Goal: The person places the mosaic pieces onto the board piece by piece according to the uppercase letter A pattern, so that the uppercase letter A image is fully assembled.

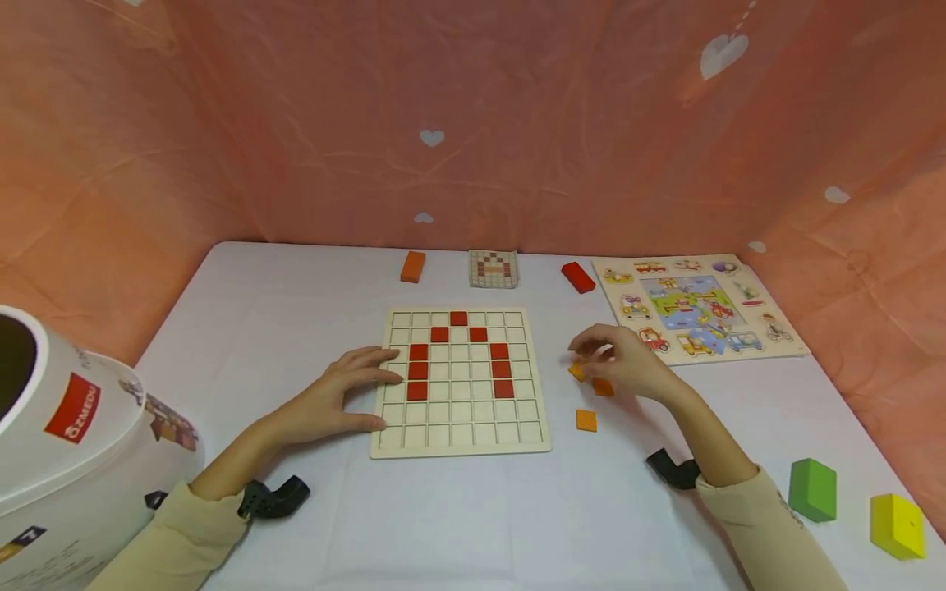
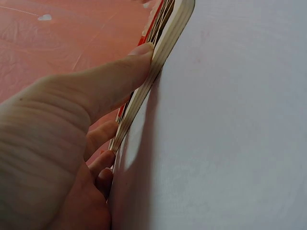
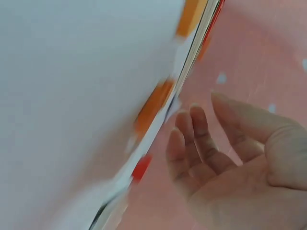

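A wooden grid board (image 1: 461, 435) lies on the table, with several red square tiles (image 1: 418, 370) set in its cells in an arch shape. My left hand (image 1: 314, 402) rests at the board's left edge, fingers over the rim; the thumb presses the edge in the left wrist view. To the right of the board, my right hand (image 1: 624, 361) hovers by the orange tiles (image 1: 603, 387), its fingers loosely bent. The right wrist view shows a gap between that thumb and the fingers, with nothing held. Another orange tile (image 1: 586, 421) lies nearer to me.
Behind the board is a small pattern card (image 1: 493, 269), between an orange block (image 1: 413, 267) and a red block (image 1: 578, 277). A picture puzzle (image 1: 621, 287) lies back right. Green (image 1: 812, 490) and yellow (image 1: 897, 526) blocks stand front right; a white bucket (image 1: 96, 460) stands left.
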A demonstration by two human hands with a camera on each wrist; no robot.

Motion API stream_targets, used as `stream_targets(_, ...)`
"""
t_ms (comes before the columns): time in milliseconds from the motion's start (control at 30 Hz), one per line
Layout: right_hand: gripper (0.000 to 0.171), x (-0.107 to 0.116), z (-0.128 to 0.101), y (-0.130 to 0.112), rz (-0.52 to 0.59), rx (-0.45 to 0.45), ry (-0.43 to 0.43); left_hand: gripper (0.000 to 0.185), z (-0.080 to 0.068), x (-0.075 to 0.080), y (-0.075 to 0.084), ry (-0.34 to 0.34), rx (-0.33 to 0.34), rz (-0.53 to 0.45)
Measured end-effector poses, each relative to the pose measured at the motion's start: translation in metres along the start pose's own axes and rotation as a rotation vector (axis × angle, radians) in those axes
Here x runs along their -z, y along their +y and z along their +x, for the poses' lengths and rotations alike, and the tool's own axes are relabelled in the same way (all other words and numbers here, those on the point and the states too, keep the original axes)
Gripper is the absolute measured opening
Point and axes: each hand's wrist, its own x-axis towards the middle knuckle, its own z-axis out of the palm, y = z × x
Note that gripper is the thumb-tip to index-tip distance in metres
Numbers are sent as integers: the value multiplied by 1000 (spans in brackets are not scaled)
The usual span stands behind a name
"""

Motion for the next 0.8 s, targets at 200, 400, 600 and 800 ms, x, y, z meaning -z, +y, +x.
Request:
stream_targets(200,30,13,-15,15,-2,8,-8,52,-1,0,-1,14,-8,11)
stream_targets(400,33,6,-10,15,23,19,-70,54,-2,0,1,6,12,6)
stream_targets(600,31,1,-9,14,13,16,-90,55,0,0,0,0,15,0)
stream_targets(800,28,-1,-9,18,-21,13,-94,55,0,0,1,2,9,4)
